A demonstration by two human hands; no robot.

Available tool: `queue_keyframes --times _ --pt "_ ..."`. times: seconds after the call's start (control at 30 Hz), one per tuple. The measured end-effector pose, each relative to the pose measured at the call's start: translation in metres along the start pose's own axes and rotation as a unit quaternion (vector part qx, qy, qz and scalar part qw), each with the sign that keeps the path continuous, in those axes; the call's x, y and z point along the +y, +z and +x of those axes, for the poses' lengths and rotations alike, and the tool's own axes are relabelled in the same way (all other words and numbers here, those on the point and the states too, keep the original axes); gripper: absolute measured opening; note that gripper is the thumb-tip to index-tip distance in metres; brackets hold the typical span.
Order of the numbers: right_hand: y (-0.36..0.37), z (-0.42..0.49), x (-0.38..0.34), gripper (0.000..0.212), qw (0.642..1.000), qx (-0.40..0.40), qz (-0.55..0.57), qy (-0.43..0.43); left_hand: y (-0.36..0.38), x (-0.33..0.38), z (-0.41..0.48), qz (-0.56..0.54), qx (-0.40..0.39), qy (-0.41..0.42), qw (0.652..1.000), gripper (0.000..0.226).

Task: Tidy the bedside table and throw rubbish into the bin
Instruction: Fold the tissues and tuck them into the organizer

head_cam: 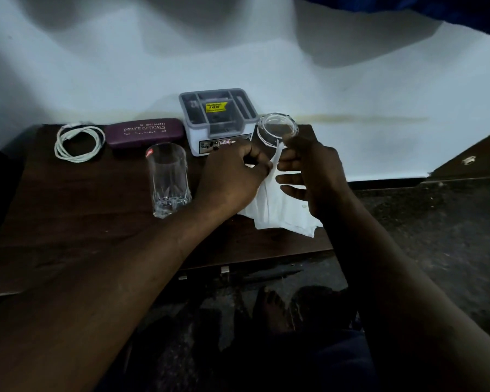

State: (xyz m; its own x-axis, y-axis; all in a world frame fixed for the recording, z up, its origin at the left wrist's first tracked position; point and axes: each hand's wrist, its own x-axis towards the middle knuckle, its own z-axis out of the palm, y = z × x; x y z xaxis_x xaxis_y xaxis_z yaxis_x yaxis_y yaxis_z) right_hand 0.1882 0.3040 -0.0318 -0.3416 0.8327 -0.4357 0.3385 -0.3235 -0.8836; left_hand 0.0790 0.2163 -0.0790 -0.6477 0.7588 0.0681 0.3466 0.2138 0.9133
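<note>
From the head camera, a person is leaning over a dark wooden bedside table; a white tissue is lying near the table's front right edge, its upper corner being lifted between both hands; the left hand is curling its fingers and pinching the tissue's raised edge; the right hand is pinching the same raised strip between thumb and forefinger, its other fingers staying straight and spread; a tall clear glass is standing upright just left of the left hand; a second glass is sitting just behind the right thumb; a grey organiser box, a maroon spectacle case and a coiled white cable are lining the back edge.
</note>
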Motion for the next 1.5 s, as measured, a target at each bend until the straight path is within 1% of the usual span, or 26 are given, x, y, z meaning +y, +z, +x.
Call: queue_keyframes --times 0.07,0.17,0.27,0.4,0.5,0.6,0.67,0.73,0.8,0.87,1.03,1.1,1.17,1.23,1.3,1.37,1.43,1.5 --pt "0.0 0.001 0.0 0.022 1.0 0.001 0.002 0.0 0.001 -0.001 0.0 0.001 -0.002 0.007 1.0 0.004" --pt "0.0 0.003 0.0 0.015 1.0 0.012 -0.002 -0.011 0.001 -0.002 0.0 -0.005 -0.005 0.01 1.0 0.005" --pt "-0.001 0.006 0.001 0.015 1.0 0.02 -0.003 -0.018 0.001 -0.003 0.001 -0.024 -0.009 -0.003 1.0 0.006" --pt "0.0 0.007 0.002 0.015 1.0 0.007 -0.003 -0.027 0.001 -0.002 0.002 -0.073 -0.009 -0.045 0.996 0.008" --pt "0.001 0.006 0.002 0.016 0.999 -0.006 0.003 -0.036 0.0 0.001 0.001 -0.088 -0.014 -0.055 0.995 0.008" --pt "0.002 0.005 0.002 0.013 0.999 -0.014 0.006 -0.039 -0.001 0.005 -0.001 -0.118 -0.024 -0.074 0.99 0.004" --pt "0.002 0.004 0.001 0.015 0.999 -0.02 0.011 -0.042 -0.002 0.009 -0.002 -0.177 -0.038 -0.108 0.977 0.007" --pt "0.002 0.003 0.0 0.02 0.998 -0.034 0.013 -0.048 -0.004 0.015 -0.002 -0.262 -0.056 -0.159 0.95 0.019" --pt "0.003 0.003 0.0 0.024 0.997 -0.051 0.007 -0.055 -0.006 0.017 -0.002 -0.306 -0.068 -0.194 0.929 0.029" --pt "0.004 0.003 0.0 0.024 0.996 -0.063 -0.001 -0.058 -0.006 0.016 0.001 -0.31 -0.069 -0.211 0.924 0.029" --pt "0.002 0.007 0.001 0.021 0.996 -0.058 -0.001 -0.067 0.0 0.009 0.005 -0.29 -0.043 -0.249 0.923 0.004" --pt "-0.003 0.011 0.001 0.017 0.996 -0.05 -0.009 -0.07 0.002 0.005 0.007 -0.279 -0.02 -0.253 0.926 0.012" --pt "-0.012 0.015 0.001 0.013 0.997 -0.037 -0.019 -0.061 0.003 -0.001 0.011 -0.255 -0.002 -0.242 0.936 0.01" --pt "-0.02 0.021 0.004 0.013 0.998 -0.022 -0.026 -0.046 0.003 -0.002 0.012 -0.223 0.004 -0.225 0.948 0.016" --pt "-0.026 0.025 0.009 0.012 0.999 -0.006 -0.035 -0.032 0.003 -0.001 0.012 -0.225 -0.002 -0.219 0.95 0.024" --pt "-0.029 0.028 0.015 0.019 1.0 0.002 -0.028 -0.009 0.004 0.002 0.012 -0.245 -0.014 -0.22 0.944 0.029" --pt "-0.031 0.03 0.02 0.038 0.999 -0.016 -0.016 0.031 0.006 0.005 0.012 -0.264 -0.022 -0.234 0.935 0.023" --pt "-0.033 0.032 0.024 0.059 0.996 -0.059 -0.022 0.068 0.006 0.007 0.013 -0.286 -0.028 -0.254 0.924 0.013"
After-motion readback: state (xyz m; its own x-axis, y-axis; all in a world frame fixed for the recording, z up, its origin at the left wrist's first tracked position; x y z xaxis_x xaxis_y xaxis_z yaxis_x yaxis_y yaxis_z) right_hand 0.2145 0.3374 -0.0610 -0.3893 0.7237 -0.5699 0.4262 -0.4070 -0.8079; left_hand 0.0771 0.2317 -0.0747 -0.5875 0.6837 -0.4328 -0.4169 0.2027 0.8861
